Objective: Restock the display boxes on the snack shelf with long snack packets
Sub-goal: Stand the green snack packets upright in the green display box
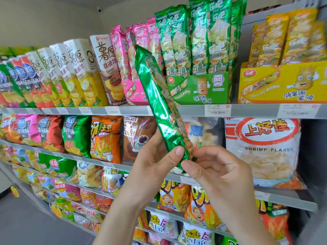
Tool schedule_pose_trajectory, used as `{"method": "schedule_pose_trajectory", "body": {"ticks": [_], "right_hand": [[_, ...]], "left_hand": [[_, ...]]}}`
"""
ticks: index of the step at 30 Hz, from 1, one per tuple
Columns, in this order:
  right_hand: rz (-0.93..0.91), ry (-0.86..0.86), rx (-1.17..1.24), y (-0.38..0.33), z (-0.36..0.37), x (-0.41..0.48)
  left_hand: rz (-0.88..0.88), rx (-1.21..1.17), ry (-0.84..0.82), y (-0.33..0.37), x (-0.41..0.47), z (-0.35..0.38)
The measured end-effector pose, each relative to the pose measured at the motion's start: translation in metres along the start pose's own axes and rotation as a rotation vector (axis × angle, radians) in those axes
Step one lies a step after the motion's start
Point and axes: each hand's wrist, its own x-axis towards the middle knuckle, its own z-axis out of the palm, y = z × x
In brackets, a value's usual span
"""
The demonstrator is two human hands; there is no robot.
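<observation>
A long green foil snack packet (159, 103) stands tilted in front of the top shelf, its upper end leaning left. My left hand (155, 161) grips its lower end, thumb across the front. My right hand (217, 170) pinches the same bottom end from the right with thumb and fingers. Behind it, on the top shelf, a green display box (200, 87) holds several upright green packets. A pink display box (134, 92) with pink packets stands to its left. A yellow display box (283, 82) with yellow packets stands to its right.
Upright chip cartons (77, 73) fill the top shelf's left part. The grey shelf edge (247, 110) carries price tags. Lower shelves hold bagged snacks, including a large shrimp flakes bag (261, 149). Grey floor lies at the lower left.
</observation>
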Motion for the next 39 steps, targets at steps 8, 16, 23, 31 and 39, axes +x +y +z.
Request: {"method": "schedule_pose_trajectory", "body": {"ticks": [8,16,23,31,39], "right_hand": [[0.004,-0.127,-0.07,-0.012,-0.013,0.025],[-0.078,-0.02,0.094,-0.022,-0.014,0.045],[-0.09,-0.134,0.175,-0.041,-0.031,0.063],[-0.283,-0.146,0.116,-0.1,-0.081,0.12],[-0.631,0.315,-0.324,-0.161,-0.122,0.179]], "left_hand": [[-0.023,0.082,-0.017,-0.003,-0.015,-0.001],[-0.123,0.069,-0.08,-0.019,-0.023,0.005],[-0.118,0.116,-0.065,-0.016,-0.012,0.009],[-0.084,0.034,-0.189,0.025,0.037,0.027],[0.531,0.887,0.286,0.121,0.135,0.068]]}}
